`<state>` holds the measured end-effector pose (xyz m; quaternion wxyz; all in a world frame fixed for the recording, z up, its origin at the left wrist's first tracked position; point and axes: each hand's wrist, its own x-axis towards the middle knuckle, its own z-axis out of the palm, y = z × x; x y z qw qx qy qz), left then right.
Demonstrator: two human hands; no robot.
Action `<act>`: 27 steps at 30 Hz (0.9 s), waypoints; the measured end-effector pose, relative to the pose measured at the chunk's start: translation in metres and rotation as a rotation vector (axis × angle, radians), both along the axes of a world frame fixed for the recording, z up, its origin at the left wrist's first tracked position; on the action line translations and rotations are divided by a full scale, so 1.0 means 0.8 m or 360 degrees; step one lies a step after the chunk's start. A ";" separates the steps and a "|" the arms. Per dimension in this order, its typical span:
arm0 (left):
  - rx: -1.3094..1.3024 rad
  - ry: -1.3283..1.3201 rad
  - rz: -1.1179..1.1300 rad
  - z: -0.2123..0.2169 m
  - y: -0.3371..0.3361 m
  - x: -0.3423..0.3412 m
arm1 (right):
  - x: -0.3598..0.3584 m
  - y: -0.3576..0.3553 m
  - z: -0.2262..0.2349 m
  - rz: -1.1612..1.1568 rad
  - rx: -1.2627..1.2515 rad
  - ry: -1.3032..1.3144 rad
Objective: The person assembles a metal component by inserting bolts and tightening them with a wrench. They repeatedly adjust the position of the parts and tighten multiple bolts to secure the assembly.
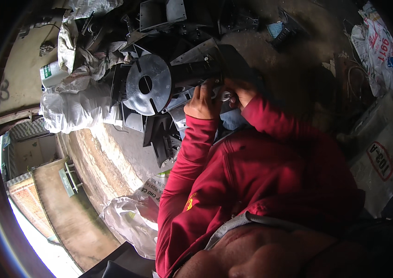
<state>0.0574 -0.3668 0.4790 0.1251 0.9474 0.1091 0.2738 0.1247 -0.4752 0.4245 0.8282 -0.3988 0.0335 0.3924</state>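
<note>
A grey metal part lies in front of me: a round plate with a centre hole and slots, joined to a dark post. A small bolt shows near the post's far end. My left hand is closed at the near side of the post, with its fingers bent; what they grip is hidden. Beside it, my right hand is closed on a small shiny metal piece, whose exact kind I cannot make out. Shadow hides the fingertips of both hands.
Several dark metal brackets are piled beyond and left of the round plate. White plastic wrapping and a white container stand at the left. Printed sacks line the right side. A crumpled bag lies near my left elbow.
</note>
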 end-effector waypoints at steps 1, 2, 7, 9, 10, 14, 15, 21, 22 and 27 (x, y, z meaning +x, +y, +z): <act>0.0077 -0.0076 -0.0020 -0.005 0.007 0.006 | 0.002 -0.001 -0.001 0.0034 0.0027 0.0016; 0.0077 -0.0050 -0.0008 -0.003 0.006 0.008 | 0.003 -0.003 -0.002 0.0071 0.0041 0.0031; 0.0122 -0.0019 -0.0029 -0.007 0.003 0.013 | -0.002 -0.002 -0.009 0.0025 0.0052 -0.0071; 0.0144 -0.0089 -0.0165 -0.005 0.007 0.014 | 0.001 -0.002 -0.015 0.0025 0.0054 -0.0092; 0.0134 -0.0115 -0.0246 0.000 0.010 0.013 | 0.002 -0.005 -0.017 0.0044 0.0043 -0.0105; 0.0063 -0.0004 -0.0045 0.011 -0.005 0.003 | 0.004 -0.007 -0.003 0.0100 -0.0014 -0.0045; 0.0142 -0.0022 0.0022 0.002 -0.001 0.005 | 0.003 -0.007 -0.001 0.0124 0.0021 -0.0007; 0.0140 -0.0040 -0.0122 -0.010 0.001 0.013 | 0.002 -0.005 -0.009 0.0096 0.0100 -0.0043; 0.0115 -0.0014 -0.0175 -0.010 0.002 0.012 | 0.002 -0.008 -0.012 0.0086 0.0039 -0.0064; 0.0028 0.0019 -0.0078 0.001 0.002 0.002 | 0.001 -0.006 -0.006 0.0143 0.0006 -0.0141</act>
